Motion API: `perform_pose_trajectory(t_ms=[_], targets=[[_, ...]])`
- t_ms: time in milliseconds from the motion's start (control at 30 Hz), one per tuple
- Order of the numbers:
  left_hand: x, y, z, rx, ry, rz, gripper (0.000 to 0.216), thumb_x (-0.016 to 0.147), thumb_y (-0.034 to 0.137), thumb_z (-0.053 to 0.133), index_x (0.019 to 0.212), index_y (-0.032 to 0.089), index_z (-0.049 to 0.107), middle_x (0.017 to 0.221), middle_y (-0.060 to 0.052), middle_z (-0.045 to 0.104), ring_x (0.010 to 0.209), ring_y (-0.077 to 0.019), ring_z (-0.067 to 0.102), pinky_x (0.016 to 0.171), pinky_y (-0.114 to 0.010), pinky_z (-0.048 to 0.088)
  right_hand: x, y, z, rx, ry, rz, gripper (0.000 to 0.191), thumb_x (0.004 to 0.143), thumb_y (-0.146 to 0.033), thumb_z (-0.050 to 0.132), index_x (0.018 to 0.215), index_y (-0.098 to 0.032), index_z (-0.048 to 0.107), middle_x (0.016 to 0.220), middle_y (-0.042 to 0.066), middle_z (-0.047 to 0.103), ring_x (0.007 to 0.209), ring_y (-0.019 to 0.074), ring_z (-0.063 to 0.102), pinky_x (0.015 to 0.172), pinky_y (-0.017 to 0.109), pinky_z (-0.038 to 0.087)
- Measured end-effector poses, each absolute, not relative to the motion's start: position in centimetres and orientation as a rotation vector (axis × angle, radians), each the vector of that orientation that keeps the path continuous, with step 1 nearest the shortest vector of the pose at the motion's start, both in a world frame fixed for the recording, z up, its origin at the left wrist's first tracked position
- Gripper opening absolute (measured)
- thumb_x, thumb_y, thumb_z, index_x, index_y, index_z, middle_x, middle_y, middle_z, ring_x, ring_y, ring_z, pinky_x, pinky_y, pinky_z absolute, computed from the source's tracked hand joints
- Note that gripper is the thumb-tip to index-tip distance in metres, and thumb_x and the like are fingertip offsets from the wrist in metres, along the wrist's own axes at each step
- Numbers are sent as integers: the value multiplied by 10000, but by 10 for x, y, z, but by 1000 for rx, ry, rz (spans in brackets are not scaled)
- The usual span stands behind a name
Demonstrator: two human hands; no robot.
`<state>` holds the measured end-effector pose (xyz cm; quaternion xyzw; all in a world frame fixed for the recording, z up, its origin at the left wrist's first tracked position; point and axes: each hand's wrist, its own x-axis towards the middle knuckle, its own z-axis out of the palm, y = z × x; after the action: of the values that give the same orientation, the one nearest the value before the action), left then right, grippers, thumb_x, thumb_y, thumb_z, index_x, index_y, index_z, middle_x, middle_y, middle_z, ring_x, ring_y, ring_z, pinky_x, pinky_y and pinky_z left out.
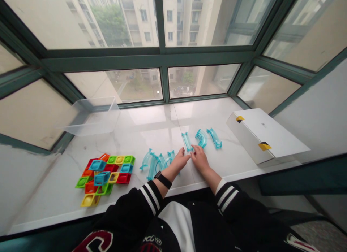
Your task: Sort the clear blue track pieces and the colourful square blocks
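A straight translucent blue track piece (187, 140) lies on the white ledge, its near end between my hands. My left hand (179, 161) is beside that end, fingers stretched forward and thumb apart from them. My right hand (200, 159) has its bent fingertips against the right side of the same end, with the thumb below. To the right lie a curved blue track piece (201, 138) and another blue track piece (214, 138) with raised ends. A cluster of blue track pieces (155, 163) sits left of my left hand, partly hidden by my wrist.
Red, yellow, green, blue and orange blocks (110, 168) are grouped on the left of the ledge (151, 125). A clear plastic bin (94, 122) stands at the back left. On the right is a white box (271, 136) with yellow-and-black tape. Green-framed windows enclose the ledge.
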<state>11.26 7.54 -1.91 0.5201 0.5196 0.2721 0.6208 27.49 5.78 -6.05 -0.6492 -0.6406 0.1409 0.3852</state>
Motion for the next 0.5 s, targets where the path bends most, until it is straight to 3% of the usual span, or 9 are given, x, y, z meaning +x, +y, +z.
perform_pose_trajectory(t_ms=[233,500], targets=[[121,77,-24,1180,1161,629,961,799,360,723,1631,117,307,1705,-220,338,1594,-322,337,1309,-416,251,269,47,-73,-1668,-1633,264,521,873,-163,530,1378,-150,654,1339,181,689,1272,333,613,1145,575,489],[122,77,-27,1188,1152,647,929,812,359,725,1620,134,327,1722,-206,308,1603,-320,315,1312,-418,238,268,49,-72,-1671,-1651,266,529,883,-165,522,1393,-138,655,1364,181,690,1279,331,616,1152,567,480]])
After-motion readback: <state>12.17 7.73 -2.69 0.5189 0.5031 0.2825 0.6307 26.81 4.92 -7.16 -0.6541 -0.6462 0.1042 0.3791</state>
